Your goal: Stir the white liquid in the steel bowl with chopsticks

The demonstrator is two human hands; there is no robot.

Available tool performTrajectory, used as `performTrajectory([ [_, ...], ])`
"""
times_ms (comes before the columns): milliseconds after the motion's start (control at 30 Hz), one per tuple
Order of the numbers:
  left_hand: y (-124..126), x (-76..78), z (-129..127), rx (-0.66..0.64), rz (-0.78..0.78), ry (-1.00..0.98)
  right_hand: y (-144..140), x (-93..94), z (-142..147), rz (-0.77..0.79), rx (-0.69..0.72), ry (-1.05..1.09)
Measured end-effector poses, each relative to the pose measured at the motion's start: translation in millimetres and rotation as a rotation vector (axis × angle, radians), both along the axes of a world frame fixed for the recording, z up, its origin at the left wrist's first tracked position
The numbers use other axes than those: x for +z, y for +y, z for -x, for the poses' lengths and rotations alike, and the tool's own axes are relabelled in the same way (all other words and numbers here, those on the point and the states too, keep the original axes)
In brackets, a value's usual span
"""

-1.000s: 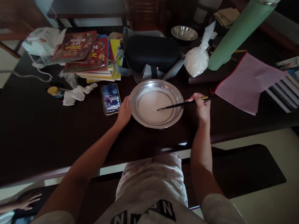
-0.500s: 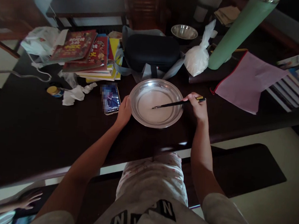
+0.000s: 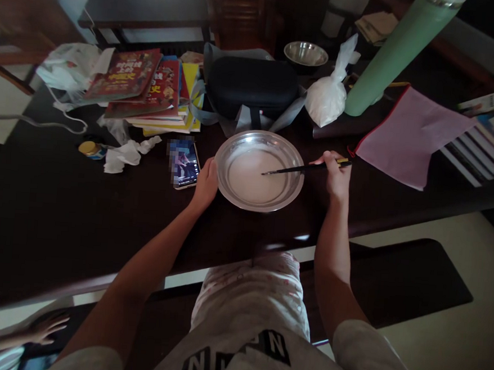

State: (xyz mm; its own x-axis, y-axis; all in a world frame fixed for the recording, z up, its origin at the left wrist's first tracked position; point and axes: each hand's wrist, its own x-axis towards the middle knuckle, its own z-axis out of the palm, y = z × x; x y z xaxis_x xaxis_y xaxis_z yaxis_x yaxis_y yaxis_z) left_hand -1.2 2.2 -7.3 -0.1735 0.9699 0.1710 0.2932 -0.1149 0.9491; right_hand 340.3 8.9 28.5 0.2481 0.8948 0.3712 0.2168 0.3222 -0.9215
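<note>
A shiny metal bowl [image 3: 293,191] stands on the dark table in front of me, with a whitish liquid [image 3: 251,182] in its bottom. My left hand [image 3: 207,183] grips the bowl's left rim. Black chopsticks [image 3: 290,169] with gold-coloured ends are held in my right hand [image 3: 335,171], to the right of the bowl. Their tips reach down to the liquid near the middle. Just left of my left hand lies a phone [image 3: 187,167] with its screen lit.
Behind the bowl sit a black case [image 3: 252,84], a knotted bag of white powder [image 3: 326,103] and a tall green bottle [image 3: 402,55]. Stacked books [image 3: 131,81], crumpled tissue [image 3: 124,156] and a small jar [image 3: 92,150] are at left. Another person's hand [image 3: 51,329] shows at lower left.
My right hand has moved a little to the right, and the chopstick tips have shifted right through the liquid. My left hand stays on the bowl's rim.
</note>
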Motion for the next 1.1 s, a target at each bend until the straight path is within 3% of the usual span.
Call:
performTrajectory([
  [167, -0.8, 1.1, -0.2, 0.009, 0.008, 0.0, -1.3, 1.1, 3.4, 0.062, 0.163, -0.044],
  [367, -0.6, 1.4, -0.6, 0.011, 0.009, 0.011, 0.6, -1.2, -1.6, -0.005, -0.005, 0.021],
  [533, -0.3, 1.6, -0.3, 0.012, 0.019, 0.014, -1.6, 0.7, 2.5, 0.07, 0.172, -0.017],
  [700, -1.2, 3.1, -0.1, 0.012, 0.029, 0.026, -0.8, -0.4, -1.4, 0.013, 0.013, 0.03],
  [900, -2.4, 4.6, -0.6, 0.017, 0.032, 0.023, -0.8, -1.0, 0.1, 0.071, 0.165, -0.04],
  [1100, -1.6, 2.4, 0.0, 0.009, 0.018, 0.02, -0.9, 0.0, -0.8, 0.023, 0.012, 0.011],
])
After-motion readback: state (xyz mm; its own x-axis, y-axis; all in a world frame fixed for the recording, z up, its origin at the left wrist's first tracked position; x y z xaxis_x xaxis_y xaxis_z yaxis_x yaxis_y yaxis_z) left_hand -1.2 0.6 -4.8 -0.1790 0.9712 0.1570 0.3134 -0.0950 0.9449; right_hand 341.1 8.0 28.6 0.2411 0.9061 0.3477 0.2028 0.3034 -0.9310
